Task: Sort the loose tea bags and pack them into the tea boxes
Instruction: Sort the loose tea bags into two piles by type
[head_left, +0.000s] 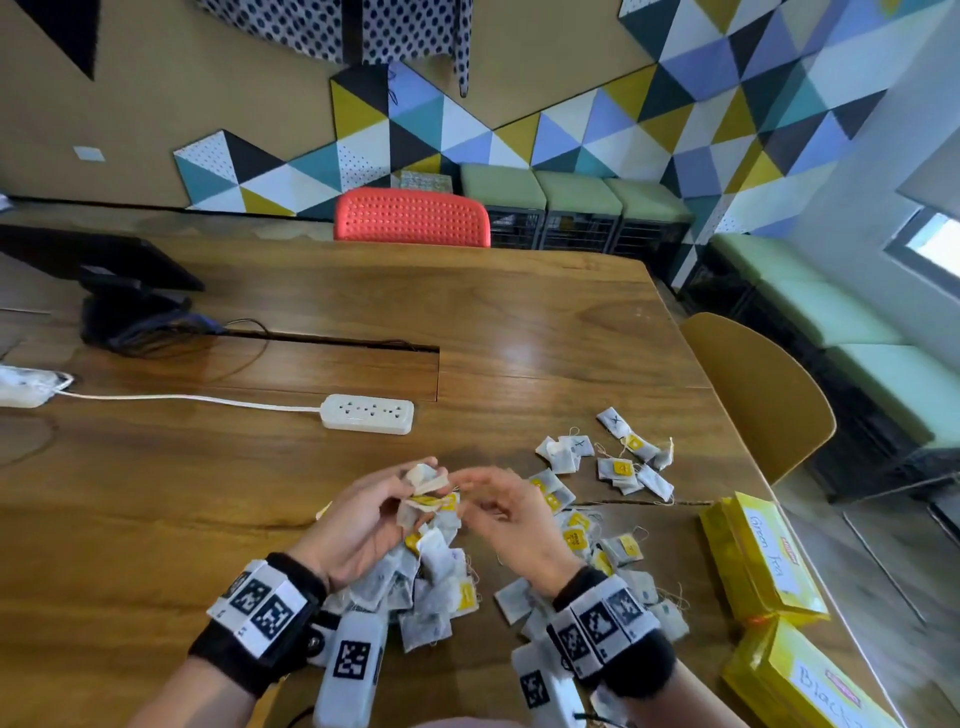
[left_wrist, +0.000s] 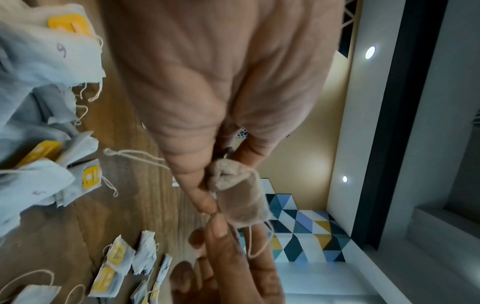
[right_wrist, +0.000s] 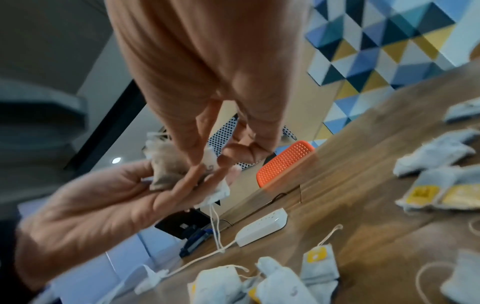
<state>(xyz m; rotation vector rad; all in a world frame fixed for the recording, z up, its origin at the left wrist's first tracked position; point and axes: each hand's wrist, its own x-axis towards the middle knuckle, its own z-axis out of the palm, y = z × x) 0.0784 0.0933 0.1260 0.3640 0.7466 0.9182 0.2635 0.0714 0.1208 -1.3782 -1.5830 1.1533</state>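
Far left on the brown wooden table (head_left: 156, 509): a black stand w/ dark cords (head_left: 130, 306), then a white power strip (head_left: 368, 413) w/ its long white cord, just past the hands. A red plastic chair (head_left: 411, 217) sits behind the table.

Left hand (head_left: 358, 525) is up over the table, fingers curled round a small bunch of white paper tea bags (head_left: 427, 491), some w/ yellow tags. Right hand (head_left: 506, 514) is right next to it, fingertips (right_wrist: 205, 162) pinching at the same bunch; a thin string hangs down from it. Too blurry to tell which bag it grips.

Under both wrists lies a big messy pile of loose tea bags (head_left: 431, 582), strings all tangled. A smaller heap of tea bags (head_left: 618, 457) lies further right, apart from the pile.

Right edge: yellow tea box marked "Green Tea" (head_left: 758, 556), & just below it a yellow tea box marked "Black" (head_left: 800, 686). A mustard yellow chair (head_left: 763, 395) stands beside that side of the table.
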